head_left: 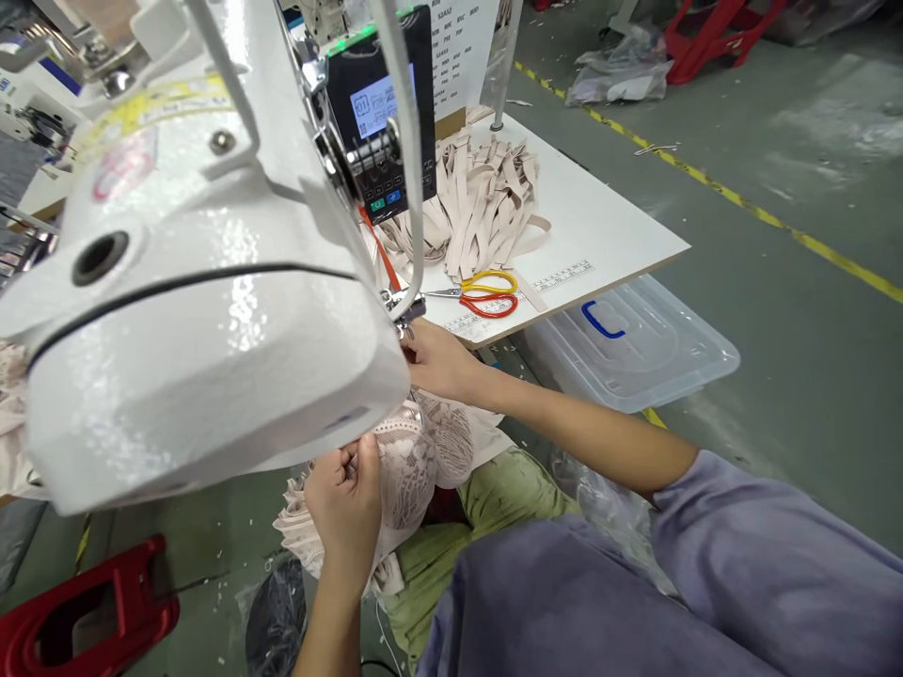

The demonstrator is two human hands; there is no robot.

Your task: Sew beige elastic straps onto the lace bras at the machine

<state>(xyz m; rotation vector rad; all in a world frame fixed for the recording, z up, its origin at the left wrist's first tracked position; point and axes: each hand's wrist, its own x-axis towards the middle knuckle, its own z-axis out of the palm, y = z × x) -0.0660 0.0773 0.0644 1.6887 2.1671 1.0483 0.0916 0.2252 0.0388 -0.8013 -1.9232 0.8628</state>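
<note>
The pale lace garment [407,489] lay below the front of the white sewing machine [212,367], draped down over the person's green trousers [518,489], its two rounded cups side by side. Its long axis ran aslant, from the lower left up toward the right, and a dotted trim [399,426] along the upper edge pointed from the left thumb toward the needle side; the uppermost part passed out of sight behind the machine. The left hand [345,503] came up from below with the forearm nearly upright, the thumb pressed against curled fingers, pinching the garment's edge just beside the machine's lower rim. The right hand [444,362] reached in from the right, its forearm slanting up and leftward, the wrist near the table's front edge; its fingertips were hidden by the machine, so whether they pinched the cloth could not be told. The machine's casing overhung both hands, leaving a narrow space between it and the lap. Beyond the right hand, the white tabletop [613,226] stretched to a corner at the right, with scissors [451,293] lying near its front edge, handles to the right, and a heap of beige straps [486,202] behind them. A lidded plastic box [649,348] stood below that edge, partly under it. Left of the left forearm, open floor [212,602] extended to a red stool [145,602].
</note>
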